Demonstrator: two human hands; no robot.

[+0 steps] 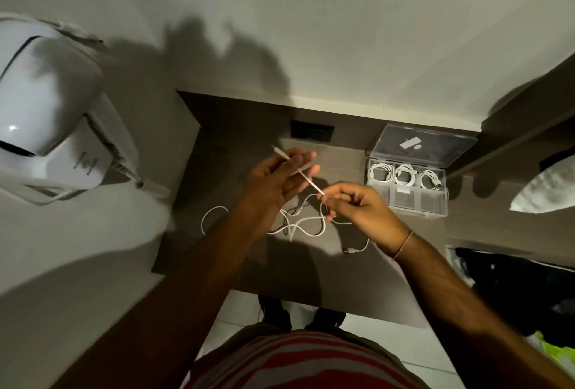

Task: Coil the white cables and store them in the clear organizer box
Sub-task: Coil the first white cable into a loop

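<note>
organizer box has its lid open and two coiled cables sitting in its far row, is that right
Not quite. The head view shows three coiled white cables in the far row of the organizer box, one in each compartment, not two. The lid is open, as you say.

White wall-mounted hair dryer [46, 114] left; black socket plate [312, 132] at desk [224, 127] rear; green bag [557, 354] lower right.
</note>
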